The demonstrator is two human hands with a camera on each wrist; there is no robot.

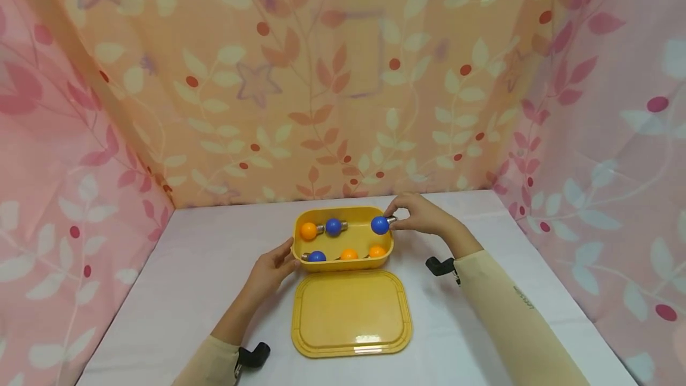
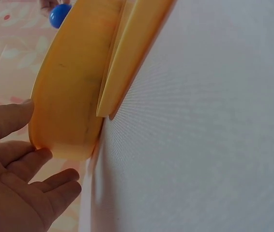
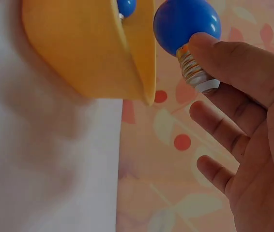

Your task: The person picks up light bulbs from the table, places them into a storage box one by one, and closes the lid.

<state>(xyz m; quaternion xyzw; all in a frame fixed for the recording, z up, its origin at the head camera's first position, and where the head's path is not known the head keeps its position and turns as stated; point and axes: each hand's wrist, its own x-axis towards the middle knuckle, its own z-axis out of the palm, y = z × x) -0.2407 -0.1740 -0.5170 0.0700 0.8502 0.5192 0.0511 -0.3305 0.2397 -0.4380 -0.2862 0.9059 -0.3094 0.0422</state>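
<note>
In my right hand (image 1: 423,216) a blue light bulb (image 1: 380,225) is pinched by its metal screw base between thumb and fingers. It hangs over the right end of a yellow plastic box (image 1: 343,265); the right wrist view shows the bulb (image 3: 188,24) beyond the rim, other fingers spread. My left hand (image 1: 272,270) touches the box's left end with thumb and fingertips, fingers mostly extended. Inside lie an orange bulb (image 1: 308,231) and a blue bulb (image 1: 333,227) at the back. Another blue bulb (image 1: 317,257) and two orange bulbs (image 1: 349,254) sit along the front wall, partly hidden by it.
A yellow lid (image 1: 351,313) lies flat on the white tabletop (image 1: 214,261), just in front of the box. Behind the table hangs an orange patterned curtain (image 1: 343,106), with pink patterned curtains (image 1: 53,195) on both sides.
</note>
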